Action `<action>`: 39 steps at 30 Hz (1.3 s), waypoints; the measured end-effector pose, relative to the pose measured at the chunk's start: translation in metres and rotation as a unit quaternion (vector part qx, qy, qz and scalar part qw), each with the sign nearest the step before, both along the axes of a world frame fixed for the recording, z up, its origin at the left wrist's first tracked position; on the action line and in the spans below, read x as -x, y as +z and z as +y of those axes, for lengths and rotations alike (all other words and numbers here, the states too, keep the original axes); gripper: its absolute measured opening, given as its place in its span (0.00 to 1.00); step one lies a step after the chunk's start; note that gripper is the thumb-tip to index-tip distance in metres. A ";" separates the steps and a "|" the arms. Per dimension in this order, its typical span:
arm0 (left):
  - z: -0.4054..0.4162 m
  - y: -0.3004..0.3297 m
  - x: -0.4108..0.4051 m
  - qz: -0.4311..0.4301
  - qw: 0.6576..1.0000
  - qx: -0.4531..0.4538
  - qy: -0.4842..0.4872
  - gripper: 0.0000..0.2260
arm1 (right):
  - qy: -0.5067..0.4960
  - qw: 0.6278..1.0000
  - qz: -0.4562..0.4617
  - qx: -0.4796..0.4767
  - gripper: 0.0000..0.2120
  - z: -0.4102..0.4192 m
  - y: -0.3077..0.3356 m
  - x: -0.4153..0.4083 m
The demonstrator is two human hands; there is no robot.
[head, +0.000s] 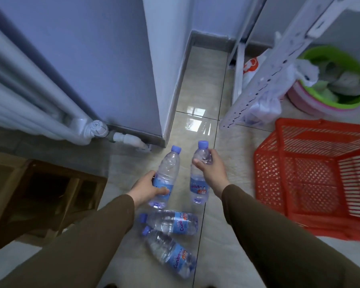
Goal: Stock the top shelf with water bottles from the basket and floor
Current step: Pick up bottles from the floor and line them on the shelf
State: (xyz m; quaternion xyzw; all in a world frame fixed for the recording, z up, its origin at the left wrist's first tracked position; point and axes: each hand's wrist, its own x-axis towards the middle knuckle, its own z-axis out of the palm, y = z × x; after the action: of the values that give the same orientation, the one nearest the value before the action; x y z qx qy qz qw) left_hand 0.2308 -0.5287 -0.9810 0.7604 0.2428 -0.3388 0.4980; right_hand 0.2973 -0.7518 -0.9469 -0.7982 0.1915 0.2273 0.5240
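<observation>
My left hand [147, 189] grips a clear water bottle [168, 165] round its blue label, cap pointing away from me. My right hand [211, 168] holds a second water bottle [199, 189] by its upper part, blue cap up. Both bottles hang above the tiled floor. Two more bottles lie on the floor below my hands: one bottle [170, 222] on its side with its cap to the left, and another bottle [170, 253] slanting toward me. The red basket [312, 177] lies tipped on the floor at the right, and I see no bottles in it. A white perforated shelf upright [279, 65] rises at the upper right.
A white radiator [29, 96] and its pipe line the left wall. A wooden stool [40, 196] stands at the lower left. A wall corner [154, 80] juts out ahead. Green and pink basins [339, 100] with cloths sit behind the shelf frame, with a plastic bag [264, 109] beside it.
</observation>
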 end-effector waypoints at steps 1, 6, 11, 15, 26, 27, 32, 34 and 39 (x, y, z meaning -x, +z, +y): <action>-0.003 0.021 0.001 -0.011 1.000 0.009 0.010 0.24 | -0.008 1.000 -0.016 0.000 0.20 -0.004 0.023 -0.001; -0.029 0.162 0.003 -0.075 0.996 0.040 0.039 0.22 | -0.020 0.997 -0.076 0.009 0.28 -0.025 0.176 -0.001; -0.060 0.339 -0.006 -0.143 0.987 0.063 0.031 0.20 | -0.021 0.991 -0.131 -0.015 0.33 -0.064 0.369 -0.004; -0.095 0.487 -0.019 -0.208 0.975 0.084 0.007 0.21 | -0.034 0.976 -0.217 0.013 0.34 -0.098 0.520 -0.008; -0.204 0.771 -0.059 -0.397 0.906 0.147 -0.029 0.26 | -0.056 0.915 -0.398 0.020 0.29 -0.205 0.817 -0.007; -0.217 0.788 -0.059 -0.407 0.899 0.157 -0.034 0.25 | -0.064 0.907 -0.415 0.020 0.28 -0.217 0.835 -0.006; -0.286 0.853 -0.072 -0.454 0.871 0.182 -0.044 0.25 | -0.100 0.870 -0.479 0.058 0.32 -0.286 0.910 -0.013; -0.319 0.873 -0.080 -0.472 0.861 0.186 -0.042 0.28 | -0.100 0.863 -0.493 0.057 0.32 -0.318 0.932 -0.022; -0.414 0.910 -0.110 -0.509 0.842 0.178 -0.013 0.30 | -0.073 0.845 -0.526 0.051 0.29 -0.406 0.976 -0.062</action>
State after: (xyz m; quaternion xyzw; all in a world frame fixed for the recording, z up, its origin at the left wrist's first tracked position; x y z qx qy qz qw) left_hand 0.3411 -0.9427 -0.0714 0.7273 -0.1199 0.0522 0.6738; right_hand 0.3596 -1.1576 0.0291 -0.8074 -0.0437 -0.2763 0.5195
